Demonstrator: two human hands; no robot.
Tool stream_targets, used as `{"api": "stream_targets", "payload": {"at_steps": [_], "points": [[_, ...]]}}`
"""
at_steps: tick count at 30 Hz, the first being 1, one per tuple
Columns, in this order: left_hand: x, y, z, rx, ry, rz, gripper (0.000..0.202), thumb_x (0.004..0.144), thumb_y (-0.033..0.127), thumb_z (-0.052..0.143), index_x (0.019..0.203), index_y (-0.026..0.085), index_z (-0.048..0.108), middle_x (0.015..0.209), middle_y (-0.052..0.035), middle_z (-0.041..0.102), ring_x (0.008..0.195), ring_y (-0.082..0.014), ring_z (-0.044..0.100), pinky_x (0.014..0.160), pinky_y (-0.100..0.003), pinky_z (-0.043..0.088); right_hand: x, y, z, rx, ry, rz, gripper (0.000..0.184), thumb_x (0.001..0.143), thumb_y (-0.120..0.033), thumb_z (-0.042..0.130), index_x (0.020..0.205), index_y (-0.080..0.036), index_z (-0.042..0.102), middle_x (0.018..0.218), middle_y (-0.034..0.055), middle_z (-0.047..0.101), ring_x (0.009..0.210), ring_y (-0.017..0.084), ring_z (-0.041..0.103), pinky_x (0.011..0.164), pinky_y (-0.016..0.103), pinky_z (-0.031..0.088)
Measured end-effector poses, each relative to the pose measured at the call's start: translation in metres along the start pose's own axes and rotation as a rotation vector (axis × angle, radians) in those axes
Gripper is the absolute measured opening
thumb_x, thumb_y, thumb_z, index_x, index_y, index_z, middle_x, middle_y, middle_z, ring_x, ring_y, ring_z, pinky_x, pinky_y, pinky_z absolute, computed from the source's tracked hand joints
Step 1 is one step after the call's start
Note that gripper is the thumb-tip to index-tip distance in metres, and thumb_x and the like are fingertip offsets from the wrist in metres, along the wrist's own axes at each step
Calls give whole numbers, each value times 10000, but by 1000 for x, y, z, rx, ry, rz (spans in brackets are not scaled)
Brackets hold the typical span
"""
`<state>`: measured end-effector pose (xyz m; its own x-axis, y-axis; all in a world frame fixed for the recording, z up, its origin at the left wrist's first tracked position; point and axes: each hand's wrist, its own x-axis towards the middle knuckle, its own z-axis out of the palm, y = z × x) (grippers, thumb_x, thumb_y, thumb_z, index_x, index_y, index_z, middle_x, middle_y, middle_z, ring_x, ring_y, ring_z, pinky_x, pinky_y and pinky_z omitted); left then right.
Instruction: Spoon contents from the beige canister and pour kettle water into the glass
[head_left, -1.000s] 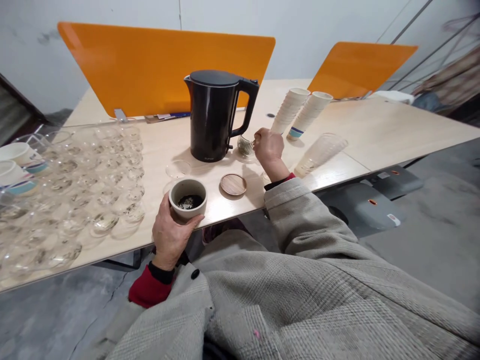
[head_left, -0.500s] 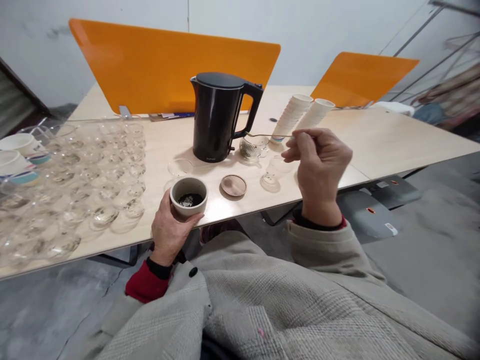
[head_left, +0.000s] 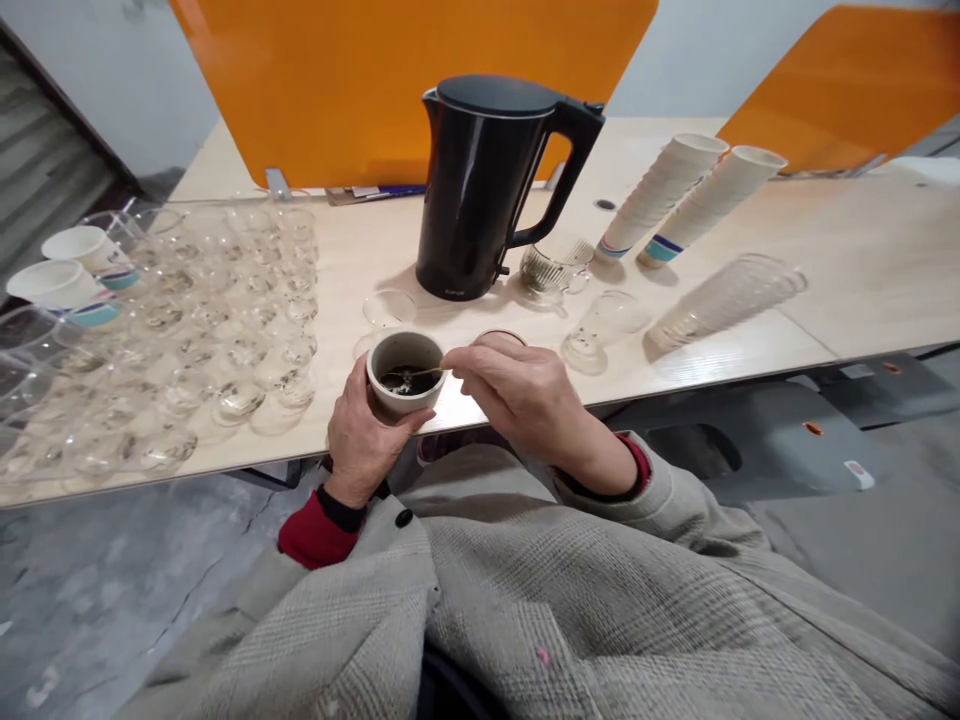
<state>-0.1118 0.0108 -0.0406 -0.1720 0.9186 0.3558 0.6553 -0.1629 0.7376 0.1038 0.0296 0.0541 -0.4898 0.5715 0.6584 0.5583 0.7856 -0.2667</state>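
My left hand (head_left: pixel 365 440) is wrapped round a light grey cup (head_left: pixel 380 397) at the table's front edge. Dark contents with some pale bits show inside it. Between the thumb and fingers of my right hand (head_left: pixel 517 395) is a thin spoon (head_left: pixel 431 372), whose far end dips into the cup; its tip is hidden in the dark contents. Just behind my right hand lies a round wooden coaster (head_left: pixel 501 338), mostly covered. A clear glass cup with ribbed sides (head_left: pixel 551 268) stands beyond it, close to the kettle's handle.
A black kettle (head_left: pixel 480 190) stands behind the cup. Many clear cups with dark bits (head_left: pixel 240 395) crowd the left side, with paper cups (head_left: pixel 82 245) among them. Stacked paper cups (head_left: pixel 667 190) and stacked clear cups (head_left: pixel 724 300) stand at right. Orange panels (head_left: pixel 360 90) rise behind.
My right hand has come down and left with the spoon, from beside the glass cup into the grey cup. My left hand keeps its hold. The view has tilted downward.
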Motion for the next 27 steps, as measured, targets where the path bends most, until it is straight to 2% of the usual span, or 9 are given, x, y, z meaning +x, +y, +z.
{"api": "stream_targets", "payload": {"at_steps": [4, 7, 12, 15, 18, 24, 27], "points": [[0, 2, 0, 9, -15, -22, 1092, 644, 531, 1004, 1566, 267, 481, 1513, -141, 702, 1386, -389, 689, 1147, -538, 574, 5, 2, 9, 48, -64, 6, 201, 1069, -157, 529, 1046, -196, 725, 906, 42, 777, 780, 150, 699, 709, 281, 536], [0, 3, -1, 13, -16, -32, 1090, 641, 530, 1003, 1563, 256, 489, 1512, -147, 701, 1393, -403, 683, 1145, -551, 574, 8, 1, 8, 164, -55, 63, 196, 1055, -145, 541, 1027, -192, 730, 883, 24, 781, 737, 129, 697, 740, 274, 549], [0, 4, -1, 15, -9, -23, 1089, 634, 536, 1006, 1556, 250, 502, 1505, -152, 703, 1406, -413, 672, 1158, -555, 566, 9, 1, 1, 327, 71, 307, 201, 1001, -157, 562, 954, -199, 753, 776, -10, 738, 569, 96, 644, 608, 251, 533], [0, 3, -1, 11, -2, -13, 1082, 642, 549, 1003, 1553, 248, 503, 1505, -154, 700, 1411, -412, 668, 1168, -558, 559, 7, 2, -4, 434, 182, 484, 174, 975, -192, 595, 924, -201, 761, 732, -17, 718, 538, 96, 636, 529, 231, 512], [0, 1, 0, 3, 7, 2, 1083, 645, 568, 1000, 1551, 250, 500, 1502, -153, 700, 1411, -406, 667, 1173, -557, 555, 8, 4, -9, 483, 245, 584, 146, 943, -210, 630, 891, -205, 766, 685, -28, 700, 526, 94, 633, 509, 218, 511], [0, -1, 1, -13, 5, 24, 1074, 666, 596, 984, 1556, 255, 490, 1515, -149, 690, 1412, -392, 668, 1176, -542, 549, 7, 9, -7, 510, 291, 590, 130, 924, -226, 643, 874, -203, 761, 673, -34, 692, 507, 89, 629, 496, 209, 502], [0, -1, 1, -5, 7, 21, 1071, 666, 601, 983, 1557, 266, 494, 1520, -142, 688, 1409, -394, 670, 1168, -537, 553, 6, 10, -1, 478, 257, 555, 140, 938, -237, 631, 887, -198, 755, 689, -27, 702, 509, 91, 633, 496, 208, 495]]}}
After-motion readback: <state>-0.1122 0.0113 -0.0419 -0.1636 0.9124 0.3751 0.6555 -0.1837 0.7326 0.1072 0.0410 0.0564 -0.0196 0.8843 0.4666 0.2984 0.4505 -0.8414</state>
